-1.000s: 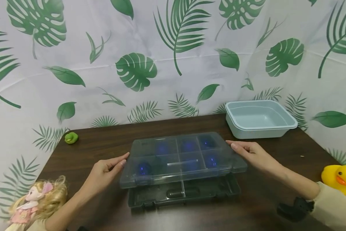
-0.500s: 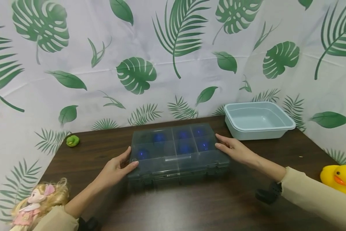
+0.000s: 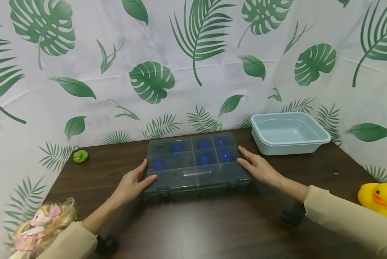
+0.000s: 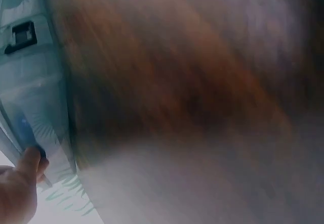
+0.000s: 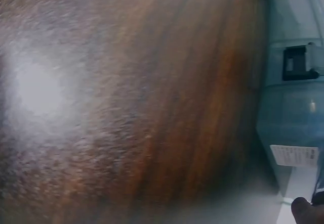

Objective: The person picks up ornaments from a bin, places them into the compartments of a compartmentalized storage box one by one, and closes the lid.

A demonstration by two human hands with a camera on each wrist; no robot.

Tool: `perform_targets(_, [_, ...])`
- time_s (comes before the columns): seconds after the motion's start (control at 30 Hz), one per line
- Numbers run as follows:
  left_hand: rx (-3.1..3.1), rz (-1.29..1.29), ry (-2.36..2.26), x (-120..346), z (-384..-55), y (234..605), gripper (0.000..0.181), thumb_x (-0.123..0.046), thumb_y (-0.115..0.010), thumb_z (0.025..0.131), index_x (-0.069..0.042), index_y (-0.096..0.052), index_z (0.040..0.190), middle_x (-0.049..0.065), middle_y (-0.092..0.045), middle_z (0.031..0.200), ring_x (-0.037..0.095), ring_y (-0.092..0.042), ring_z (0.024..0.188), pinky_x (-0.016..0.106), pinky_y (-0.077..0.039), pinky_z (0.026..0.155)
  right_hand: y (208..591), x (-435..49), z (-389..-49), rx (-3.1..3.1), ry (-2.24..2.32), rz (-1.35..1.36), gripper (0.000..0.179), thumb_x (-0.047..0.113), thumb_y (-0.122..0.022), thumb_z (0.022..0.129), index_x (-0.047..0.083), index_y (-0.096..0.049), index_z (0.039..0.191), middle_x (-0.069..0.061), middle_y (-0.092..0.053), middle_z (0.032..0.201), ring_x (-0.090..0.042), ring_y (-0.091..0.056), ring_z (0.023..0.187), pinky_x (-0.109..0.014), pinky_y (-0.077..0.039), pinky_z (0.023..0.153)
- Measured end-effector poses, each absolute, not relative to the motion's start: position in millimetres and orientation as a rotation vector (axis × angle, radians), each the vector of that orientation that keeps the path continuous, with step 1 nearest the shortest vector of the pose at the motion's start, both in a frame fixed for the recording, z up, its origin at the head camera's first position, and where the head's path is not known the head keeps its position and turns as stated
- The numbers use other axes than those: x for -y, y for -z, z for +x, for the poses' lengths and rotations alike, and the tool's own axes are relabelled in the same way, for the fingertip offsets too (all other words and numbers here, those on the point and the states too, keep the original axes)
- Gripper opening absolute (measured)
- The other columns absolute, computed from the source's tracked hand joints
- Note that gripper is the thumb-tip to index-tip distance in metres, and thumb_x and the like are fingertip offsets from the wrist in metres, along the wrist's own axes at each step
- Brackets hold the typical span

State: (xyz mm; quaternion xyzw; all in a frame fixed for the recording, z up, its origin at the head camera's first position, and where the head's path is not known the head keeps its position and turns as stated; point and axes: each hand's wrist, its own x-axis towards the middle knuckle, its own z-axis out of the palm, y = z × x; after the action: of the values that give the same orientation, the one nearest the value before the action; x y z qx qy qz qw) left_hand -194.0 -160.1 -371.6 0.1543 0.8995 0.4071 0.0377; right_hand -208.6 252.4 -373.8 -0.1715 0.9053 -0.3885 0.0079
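Observation:
A translucent grey compartment box (image 3: pixel 172 172) sits on the dark wooden table, its lid down over the base. Several shiny blue round objects (image 3: pixel 204 158) show through the lid, in separate compartments. At the box's left side, my left hand (image 3: pixel 130 183) grips it, thumb on the lid and fingers against the side wall. My right hand (image 3: pixel 259 166) holds the opposite side, thumb near the lid's edge. Two latches, a left one (image 3: pixel 163 193) and a right one (image 3: pixel 233 184), are on the front face. In the right wrist view a white label (image 5: pixel 294 155) shows on the box.
A pale blue plastic basin (image 3: pixel 290 149) stands behind and right of the box. A small green duck (image 3: pixel 80 156) is at the table's back left, a doll (image 3: pixel 35 230) at the left front, and a yellow duck (image 3: pixel 379 199) at the right. A leaf-patterned cloth (image 3: pixel 115 90) hangs behind.
The lid, partly raised over the base one second ago, has come down onto it. Both hands have then moved the box slightly away, toward the back of the table.

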Motion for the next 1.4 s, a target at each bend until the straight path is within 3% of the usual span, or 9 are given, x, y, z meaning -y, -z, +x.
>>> perform_targets(0.13, [-2.780, 0.439, -1.269, 158, -195, 372, 0.079, -0.034, -0.064, 0.089, 0.004, -0.023, 0.146, 0.025, -0.022, 0.151, 0.034, -0.039, 0.131, 0.045, -0.041, 0.099, 377, -252, -207, -2.876, 1.190, -0.527, 0.060, 0.028, -0.044, 0.101, -0.005, -0.022, 0.146, -0.027, -0.023, 0.150, -0.042, -0.019, 0.139, -0.056, -0.022, 0.109])
perform_targets(0.33, [-2.874, 0.470, -1.201, 154, -192, 368, 0.078, -0.033, -0.065, 0.088, 0.006, -0.027, 0.145, 0.025, -0.039, 0.142, 0.035, -0.047, 0.125, 0.046, -0.045, 0.096, 381, -251, -206, -2.934, 1.165, -0.554, 0.057, 0.024, -0.044, 0.101, -0.007, -0.024, 0.145, -0.029, -0.024, 0.149, -0.044, -0.022, 0.138, -0.056, -0.022, 0.109])
perform_targets(0.57, [-3.166, 1.096, -1.002, 110, -180, 363, 0.069, -0.018, -0.074, 0.081, 0.008, -0.042, 0.137, 0.025, -0.043, 0.140, 0.036, -0.051, 0.121, 0.046, -0.045, 0.096, 383, -252, -204, -2.948, 1.140, -0.546, 0.056, 0.024, -0.044, 0.101, -0.007, -0.026, 0.144, -0.029, -0.026, 0.148, -0.043, -0.024, 0.138, -0.056, -0.024, 0.108])
perform_targets(0.7, [-2.919, 1.404, -1.035, 63, -174, 358, 0.060, -0.020, -0.069, 0.086, 0.005, -0.046, 0.135, 0.020, -0.045, 0.140, 0.029, -0.047, 0.127, 0.040, -0.045, 0.098, 383, -252, -204, -2.955, 1.152, -0.546, 0.056, 0.024, -0.045, 0.101, -0.007, -0.027, 0.144, -0.029, -0.027, 0.148, -0.043, -0.024, 0.137, -0.056, -0.025, 0.108])
perform_targets(1.0, [-2.736, 1.481, -0.898, 1, -185, 354, 0.055, -0.027, -0.065, 0.089, -0.003, -0.049, 0.136, 0.012, -0.049, 0.139, 0.021, -0.045, 0.130, 0.036, -0.043, 0.101, 382, -248, -207, -2.968, 1.145, -0.542, 0.056, 0.026, -0.044, 0.101, -0.006, -0.028, 0.144, -0.030, -0.028, 0.147, -0.044, -0.025, 0.137, -0.057, -0.025, 0.108])
perform_targets(1.2, [-2.802, 1.467, -0.625, -8, -193, 356, 0.064, -0.036, -0.069, 0.085, -0.007, -0.048, 0.138, 0.006, -0.047, 0.142, 0.019, -0.041, 0.134, 0.036, -0.040, 0.104, 381, -249, -208, -2.951, 1.144, -0.534, 0.057, 0.028, -0.043, 0.101, -0.006, -0.027, 0.145, -0.030, -0.028, 0.147, -0.044, -0.026, 0.136, -0.057, -0.025, 0.108])
perform_targets(1.4, [-2.831, 1.499, -0.508, -9, -196, 358, 0.062, -0.034, -0.070, 0.084, -0.009, -0.050, 0.137, 0.003, -0.047, 0.142, 0.020, -0.041, 0.134, 0.035, -0.039, 0.105, 379, -250, -203, -2.942, 1.176, -0.494, 0.056, 0.028, -0.041, 0.102, -0.007, -0.029, 0.144, -0.027, -0.031, 0.146, -0.043, -0.031, 0.134, -0.057, -0.027, 0.107])
